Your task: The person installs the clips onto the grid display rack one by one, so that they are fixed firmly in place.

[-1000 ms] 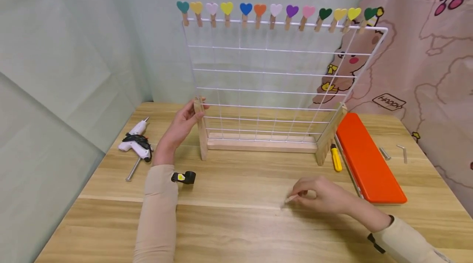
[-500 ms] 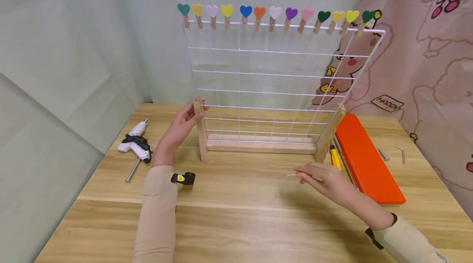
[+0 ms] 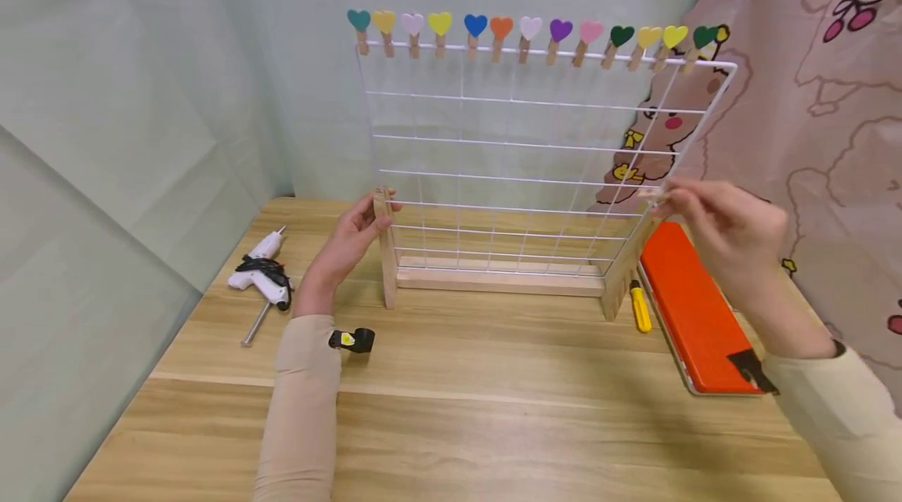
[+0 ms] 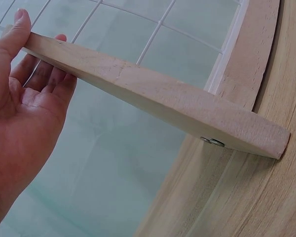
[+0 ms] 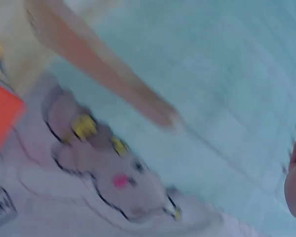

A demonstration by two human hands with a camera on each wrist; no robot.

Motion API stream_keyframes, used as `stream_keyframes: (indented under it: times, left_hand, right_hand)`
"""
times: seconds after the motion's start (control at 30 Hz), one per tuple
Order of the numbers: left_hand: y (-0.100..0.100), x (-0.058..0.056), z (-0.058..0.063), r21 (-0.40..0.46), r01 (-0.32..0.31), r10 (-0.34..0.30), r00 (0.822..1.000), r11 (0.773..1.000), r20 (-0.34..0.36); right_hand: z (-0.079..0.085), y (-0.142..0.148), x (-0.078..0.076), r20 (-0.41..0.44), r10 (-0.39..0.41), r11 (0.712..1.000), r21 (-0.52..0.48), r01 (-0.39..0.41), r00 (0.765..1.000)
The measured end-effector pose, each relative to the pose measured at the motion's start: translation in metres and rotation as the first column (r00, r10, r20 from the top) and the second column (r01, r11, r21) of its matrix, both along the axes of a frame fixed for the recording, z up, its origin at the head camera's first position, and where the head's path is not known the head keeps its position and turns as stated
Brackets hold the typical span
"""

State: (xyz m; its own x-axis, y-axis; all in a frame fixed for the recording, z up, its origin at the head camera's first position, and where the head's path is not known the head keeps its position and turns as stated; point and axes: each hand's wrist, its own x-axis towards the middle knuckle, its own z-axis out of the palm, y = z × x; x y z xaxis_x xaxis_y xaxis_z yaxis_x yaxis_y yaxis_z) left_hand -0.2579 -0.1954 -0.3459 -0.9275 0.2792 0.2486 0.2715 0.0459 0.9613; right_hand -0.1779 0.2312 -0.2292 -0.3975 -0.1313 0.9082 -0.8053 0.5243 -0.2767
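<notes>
A white wire grid (image 3: 461, 98) stands in a wooden stand on the table. Along its top bar runs a row of small heart clothespins (image 3: 475, 26) in various colours. My left hand (image 3: 348, 232) grips the upper end of the left wooden post (image 3: 387, 267); the left wrist view shows thumb and fingers on either side of this post (image 4: 138, 89). My right hand (image 3: 736, 228) is raised by the grid's right side, above the right post (image 3: 622, 279). Between its fingertips it pinches a small pale clothespin (image 3: 647, 193), mostly hidden by the fingers.
An orange-red case (image 3: 694, 306) lies at the right, with a yellow-handled screwdriver (image 3: 640, 308) beside it. To the left are a white glue gun (image 3: 264, 275) with its black cord and a metal rod (image 3: 256, 324). Fabric backdrops hang behind the table.
My right hand has risen from low over the table up to the grid's right side, carrying the small clothespin. The left hand keeps its grip on the left post.
</notes>
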Motion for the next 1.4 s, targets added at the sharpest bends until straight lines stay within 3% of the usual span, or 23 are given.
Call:
stream_keyframes:
  times: [0.07, 0.2, 0.27, 0.43, 0.5, 0.63, 0.83, 0.97, 1.07, 1.17, 1.23, 1.4]
  left_hand:
    - [0.001, 0.002, 0.002, -0.001, -0.003, 0.003, 1.000, 1.000, -0.001]
    - [0.003, 0.007, 0.009, -0.003, -0.006, 0.006, 1.000, 1.000, -0.003]
    - [0.003, 0.010, 0.012, -0.003, -0.001, 0.001, 1.000, 1.000, -0.003]
    - [0.002, 0.012, 0.015, -0.013, -0.003, 0.003, 1.000, 1.000, 0.004]
    - [0.002, 0.012, 0.014, -0.016, -0.009, 0.009, 1.000, 1.000, 0.004]
    - [0.003, 0.012, 0.012, -0.016, -0.008, 0.008, 1.000, 1.000, 0.001]
    - [0.005, 0.013, 0.013, -0.026, -0.010, 0.009, 1.000, 1.000, -0.006]
    - [0.005, 0.013, 0.014, -0.024, -0.002, 0.002, 1.000, 1.000, -0.008]
    - [0.005, 0.013, 0.014, -0.016, 0.001, -0.001, 1.000, 1.000, -0.002]
    - [0.004, 0.014, 0.015, -0.019, -0.002, 0.002, 1.000, 1.000, 0.002]
    - [0.004, 0.014, 0.016, -0.026, -0.005, 0.005, 1.000, 1.000, -0.003]
    - [0.002, 0.014, 0.011, -0.027, 0.007, -0.007, 1.000, 1.000, -0.010]
  right_hand:
    - [0.025, 0.008, -0.007, 0.039, -0.028, 0.997, -0.077, 0.031, 0.999]
    - [0.067, 0.024, -0.019, 0.141, -0.152, 0.980, -0.104, 0.167, 0.978]
    - [0.083, 0.030, -0.025, 0.200, -0.227, 0.966, -0.080, 0.247, 0.953]
    - [0.107, 0.037, -0.035, 0.352, -0.305, 0.939, -0.047, 0.342, 0.885]
    - [0.112, 0.037, -0.040, 0.340, -0.331, 0.935, -0.011, 0.355, 0.880]
    - [0.118, 0.035, -0.050, 0.221, -0.428, 0.904, 0.096, 0.417, 0.876]
    - [0.125, 0.034, -0.054, 0.025, -0.579, 0.786, 0.280, 0.551, 0.815]
    - [0.128, 0.033, -0.052, -0.125, -0.537, 0.754, 0.372, 0.541, 0.834]
    - [0.131, 0.032, -0.050, -0.237, -0.460, 0.737, 0.434, 0.517, 0.856]
    - [0.137, 0.029, -0.050, -0.295, -0.397, 0.721, 0.485, 0.494, 0.869]
    - [0.139, 0.028, -0.051, -0.285, -0.383, 0.717, 0.507, 0.477, 0.879]
    - [0.139, 0.030, -0.055, -0.166, -0.395, 0.735, 0.532, 0.420, 0.903]
